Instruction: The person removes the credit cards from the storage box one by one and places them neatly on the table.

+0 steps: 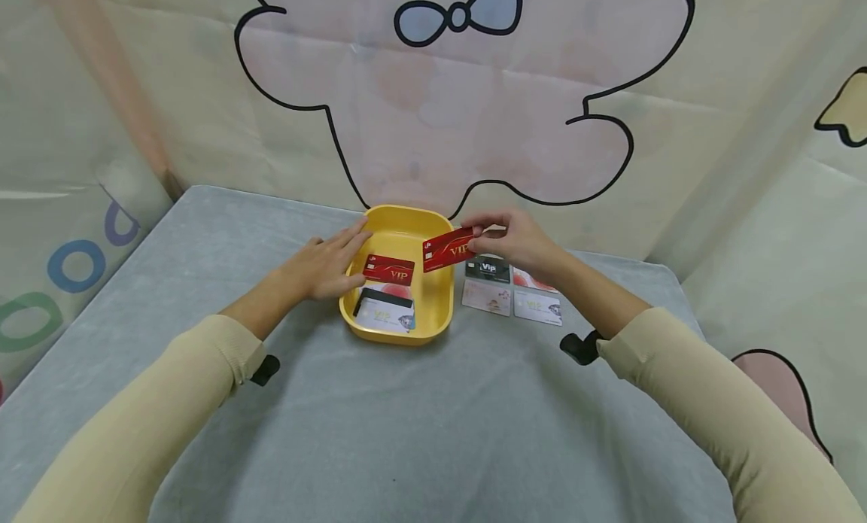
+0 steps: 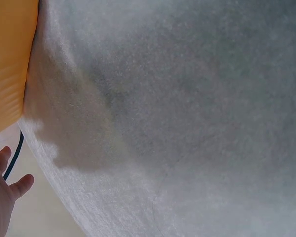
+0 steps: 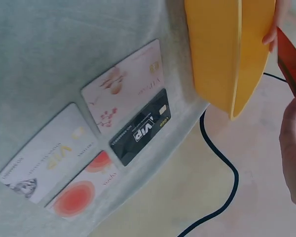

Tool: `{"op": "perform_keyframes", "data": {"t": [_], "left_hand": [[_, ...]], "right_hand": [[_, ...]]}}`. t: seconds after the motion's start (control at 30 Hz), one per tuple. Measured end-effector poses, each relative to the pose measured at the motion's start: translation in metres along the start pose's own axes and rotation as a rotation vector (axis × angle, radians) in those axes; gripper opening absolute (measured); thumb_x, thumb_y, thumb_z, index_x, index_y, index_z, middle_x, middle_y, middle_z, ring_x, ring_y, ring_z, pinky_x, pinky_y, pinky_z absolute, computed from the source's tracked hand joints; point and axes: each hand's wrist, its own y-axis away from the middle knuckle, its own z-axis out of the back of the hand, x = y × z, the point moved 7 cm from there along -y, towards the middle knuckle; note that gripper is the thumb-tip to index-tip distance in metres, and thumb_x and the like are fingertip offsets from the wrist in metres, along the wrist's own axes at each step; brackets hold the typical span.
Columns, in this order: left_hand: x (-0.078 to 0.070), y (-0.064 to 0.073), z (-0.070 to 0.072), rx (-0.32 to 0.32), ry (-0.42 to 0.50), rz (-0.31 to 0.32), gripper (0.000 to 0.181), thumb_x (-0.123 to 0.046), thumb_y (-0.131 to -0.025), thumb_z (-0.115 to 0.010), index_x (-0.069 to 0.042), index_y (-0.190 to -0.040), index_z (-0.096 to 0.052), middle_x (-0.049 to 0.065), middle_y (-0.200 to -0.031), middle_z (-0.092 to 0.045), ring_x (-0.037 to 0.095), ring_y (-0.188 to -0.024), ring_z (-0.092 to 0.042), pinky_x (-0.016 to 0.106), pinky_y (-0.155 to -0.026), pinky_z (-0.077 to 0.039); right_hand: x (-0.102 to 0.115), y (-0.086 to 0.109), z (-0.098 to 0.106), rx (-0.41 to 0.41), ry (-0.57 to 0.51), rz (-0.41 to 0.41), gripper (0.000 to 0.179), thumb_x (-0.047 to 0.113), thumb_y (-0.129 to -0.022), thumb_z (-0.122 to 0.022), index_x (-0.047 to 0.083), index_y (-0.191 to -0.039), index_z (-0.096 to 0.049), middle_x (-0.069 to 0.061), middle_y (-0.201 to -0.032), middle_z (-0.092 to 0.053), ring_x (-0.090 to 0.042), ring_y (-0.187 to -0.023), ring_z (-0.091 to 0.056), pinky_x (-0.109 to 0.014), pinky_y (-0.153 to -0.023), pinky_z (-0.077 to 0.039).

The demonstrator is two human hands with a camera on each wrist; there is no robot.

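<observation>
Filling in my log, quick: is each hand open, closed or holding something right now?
Left hand: open, at the left side of the yellow tray.
Right hand: holding a red VIP card.

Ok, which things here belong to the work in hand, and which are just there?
Likely part of the work:
Glossy red VIP card in the right hand
Yellow rounded plastic tray, red card and white card inside
Black card, pink floral card, white VIP card and red-circled card beside the tray

Probably just there:
Grey fabric table cover
Pale backdrop with black cartoon outlines
</observation>
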Motion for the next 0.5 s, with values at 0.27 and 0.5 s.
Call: {"op": "perform_keyframes", "data": {"t": [0.27,0.5], "left_hand": [[0.001,0.000,-0.001,0.000,-0.003,-0.001,0.083,-0.047,-0.092,-0.051,-0.008,-0.159,-0.019,0.009,-0.168,-0.003,0.034,-0.150,-0.020,0.069,-0.109,-0.026],[0.001,0.000,-0.001,-0.001,-0.002,0.006,0.085,-0.048,-0.092,-0.052,-0.009,-0.159,-0.019,0.009,-0.168,-0.003,0.033,-0.150,-0.020,0.069,-0.109,-0.027]], "right_hand": [[-0.022,0.029,0.013,-0.072,-0.162,-0.039,0.044,0.012,-0.095,-0.067,0.002,-0.136,-0.058,-0.014,-0.133,-0.054,-0.031,-0.117,-0.058,-0.034,-0.090,-0.054],[-0.039,0.051,0.019,-0.082,-0.239,-0.036,0.044,0.014,-0.096,-0.065,0.001,-0.138,-0.056,-0.013,-0.128,-0.052,-0.028,-0.123,-0.051,-0.028,-0.090,-0.054]]}}
